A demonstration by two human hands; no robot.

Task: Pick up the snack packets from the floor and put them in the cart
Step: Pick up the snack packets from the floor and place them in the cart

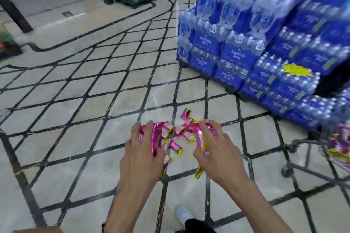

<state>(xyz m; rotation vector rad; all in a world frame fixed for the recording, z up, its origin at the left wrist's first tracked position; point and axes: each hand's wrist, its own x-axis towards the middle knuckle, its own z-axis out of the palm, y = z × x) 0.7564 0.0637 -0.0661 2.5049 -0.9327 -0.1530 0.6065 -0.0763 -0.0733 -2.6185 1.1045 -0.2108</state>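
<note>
While the hands, left [144,149] and right [217,149], seemingly clutch some, shiny pink-and-gold snack packets [186,134] lie heaped.

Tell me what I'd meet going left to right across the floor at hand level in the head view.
left hand gripping large pink packet → small loose packets → right hand holding gold-ended packet → cart

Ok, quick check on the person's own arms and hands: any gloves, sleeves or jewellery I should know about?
No gloves: the left hand and right hand are both bare, with no rings that I can make out. The left forearm and right forearm are bare too, with no sleeves in view. A thin dark band, maybe a bracelet, shows on the left one near the bottom edge.
</note>
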